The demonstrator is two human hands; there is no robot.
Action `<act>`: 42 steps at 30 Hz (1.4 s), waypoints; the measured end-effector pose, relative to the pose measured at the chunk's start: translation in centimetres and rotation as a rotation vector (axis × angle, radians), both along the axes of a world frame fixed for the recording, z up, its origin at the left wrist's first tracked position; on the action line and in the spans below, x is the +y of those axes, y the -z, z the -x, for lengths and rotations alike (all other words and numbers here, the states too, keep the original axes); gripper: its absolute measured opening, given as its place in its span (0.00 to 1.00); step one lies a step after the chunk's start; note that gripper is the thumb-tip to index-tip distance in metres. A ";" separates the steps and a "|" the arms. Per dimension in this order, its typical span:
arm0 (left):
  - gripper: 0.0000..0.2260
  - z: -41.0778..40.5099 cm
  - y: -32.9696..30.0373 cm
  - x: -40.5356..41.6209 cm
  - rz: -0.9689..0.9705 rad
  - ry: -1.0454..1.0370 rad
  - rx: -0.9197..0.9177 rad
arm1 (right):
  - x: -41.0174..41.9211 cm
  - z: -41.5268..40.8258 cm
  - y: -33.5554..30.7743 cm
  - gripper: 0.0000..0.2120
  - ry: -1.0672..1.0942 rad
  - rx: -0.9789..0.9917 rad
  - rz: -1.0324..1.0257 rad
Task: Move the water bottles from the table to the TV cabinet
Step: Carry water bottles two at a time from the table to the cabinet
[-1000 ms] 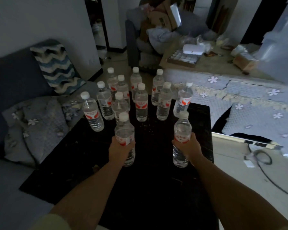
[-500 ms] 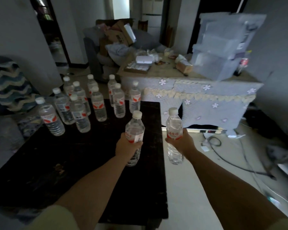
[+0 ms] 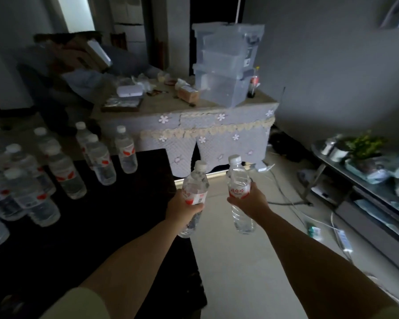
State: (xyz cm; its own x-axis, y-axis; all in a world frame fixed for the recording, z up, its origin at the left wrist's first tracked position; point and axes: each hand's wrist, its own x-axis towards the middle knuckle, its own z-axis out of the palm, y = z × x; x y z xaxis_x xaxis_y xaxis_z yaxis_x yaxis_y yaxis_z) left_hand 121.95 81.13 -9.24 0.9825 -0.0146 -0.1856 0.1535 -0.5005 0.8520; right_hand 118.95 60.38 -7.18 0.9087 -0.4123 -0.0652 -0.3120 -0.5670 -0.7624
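— What are the hands holding?
— The left hand [image 3: 184, 209] is gripping one clear, white-capped bottle [image 3: 195, 188] over the black table's [image 3: 115, 217] edge; the right hand [image 3: 249, 203] is wrapping another red-labelled bottle [image 3: 238, 180] above the floor.
— And the TV cabinet [image 3: 364, 180]?
— Sitting off right.

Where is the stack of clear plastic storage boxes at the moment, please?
In the head view, the clear storage boxes stand upper centre, on the right end of the flower-patterned covered table, beyond both held bottles.
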 end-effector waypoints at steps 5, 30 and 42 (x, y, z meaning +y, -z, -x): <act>0.27 -3.2 -0.6 -1.1 -0.085 0.148 -0.030 | -1.0 0.6 -0.4 0.33 0.138 -0.001 -0.013; 0.28 13.0 -0.2 -23.8 -0.067 0.938 -0.017 | -11.9 30.0 0.4 0.32 0.915 0.045 -0.055; 0.24 32.7 -0.1 -36.7 -0.041 1.137 -0.022 | -20.0 52.2 -0.3 0.33 1.146 0.068 -0.011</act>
